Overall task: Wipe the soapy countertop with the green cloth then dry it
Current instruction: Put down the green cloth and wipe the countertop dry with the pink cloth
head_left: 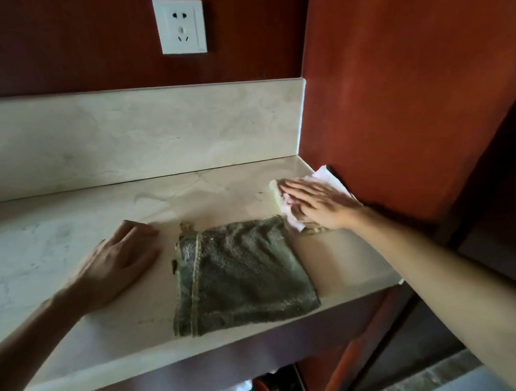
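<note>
the left hand is resting flat on the pale counter, its grip wide and holding nothing. just beside it, the green cloth is lying folded near the front edge, let go. further right, the right hand is pressing flat on a white cloth by the red wall, grip wide. the drying step seems to be going on; next it likely needs sweeping leftward. no writing is showing anywhere.

Light: dim, warm indoor.
Sheen: faint on countertop.
Blur: right hand motion-smeared.
Edges: wide-angle bending, dark corners.
</note>
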